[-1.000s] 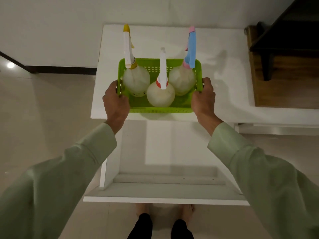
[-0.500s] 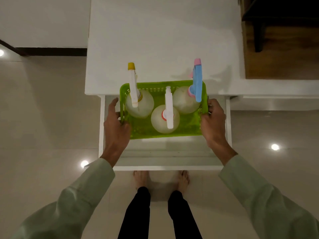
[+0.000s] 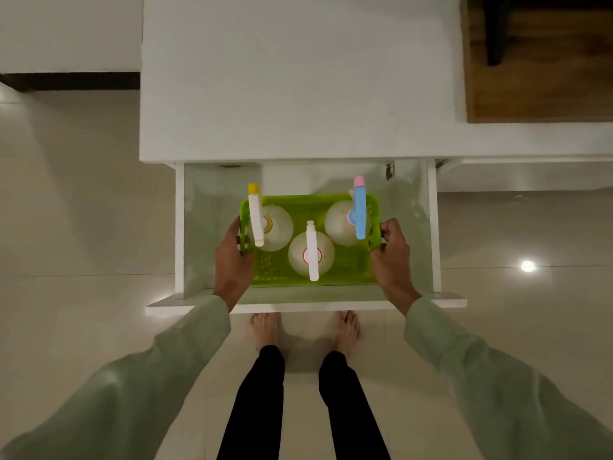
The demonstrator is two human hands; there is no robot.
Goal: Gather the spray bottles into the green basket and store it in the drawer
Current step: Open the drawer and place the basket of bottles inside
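Note:
The green basket (image 3: 345,270) sits low inside the open white drawer (image 3: 433,227), held level between both hands. My left hand (image 3: 232,260) grips its left rim and my right hand (image 3: 391,257) grips its right rim. Three round pale spray bottles stand upright in it: one with a yellow-tipped white nozzle (image 3: 275,227) at the left, one with a red collar and white nozzle (image 3: 310,257) in the middle front, one with a blue and pink nozzle (image 3: 345,220) at the right. Whether the basket rests on the drawer floor is unclear.
The white cabinet top (image 3: 298,78) lies just beyond the drawer. A wooden surface (image 3: 537,78) with a dark chair leg is at the upper right. The drawer front panel (image 3: 305,305) is close to my bare feet (image 3: 265,327) on the glossy tiled floor.
Both hands carried the basket from the cabinet top toward me and down into the open drawer. The bottles stayed upright inside it.

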